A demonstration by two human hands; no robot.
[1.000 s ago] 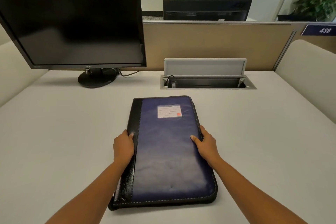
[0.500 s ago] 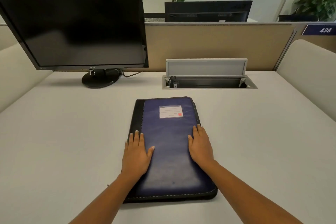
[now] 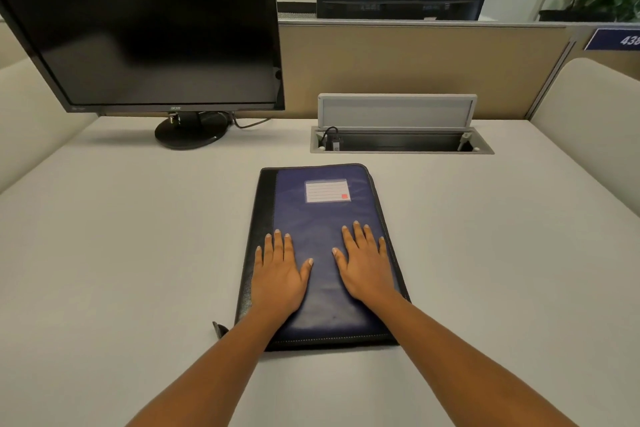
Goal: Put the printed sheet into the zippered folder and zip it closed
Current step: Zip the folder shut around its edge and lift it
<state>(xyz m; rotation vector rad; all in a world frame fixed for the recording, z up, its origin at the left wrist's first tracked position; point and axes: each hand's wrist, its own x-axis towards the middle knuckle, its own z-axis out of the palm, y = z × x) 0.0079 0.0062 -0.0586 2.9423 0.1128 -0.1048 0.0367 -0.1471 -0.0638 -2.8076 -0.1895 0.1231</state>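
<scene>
Left grip (image 3: 278, 274): fingers straight and spread, palm flat on the cover, clasping nothing. Right grip (image 3: 367, 270): likewise, flat and unclasped, beside the left.

Item: dark blue zippered folder (image 3: 322, 218) with black leather-look spine strip and stitched border. It lies closed and flat at mid-surface, long side running from the near edge toward the far edge.
- Clear label pocket (image 3: 327, 191) on the cover's far half.
- Small black zip pull (image 3: 219, 329) juts out at the folder's near-left corner.
- Printed sheet: not visible; whether it is inside cannot be told.

Hazards, as judgement:
- The zip teeth are hidden under the cover edge, so a part-open run could pass unnoticed.
- A sheet corner caught in the teeth would crease or jam; cause, pressing down before checking the edges.
- Flat palms give no hold, so a sideways push could skate the folder over the smooth pale grey surface (image 3: 138, 253).

Room and edges:
- Bare surface lies to left and right of the folder, with wide margins toward both side edges.
- Toward the far edge, a grey metal cable recess with raised lid (image 3: 398, 111) is near the folder's far end, apart from it.
- At the far-left corner, a black flat-screen monitor on a round foot (image 3: 156, 28) is well apart.
- A tan fabric partition (image 3: 415, 69) closes the far edge.
</scene>
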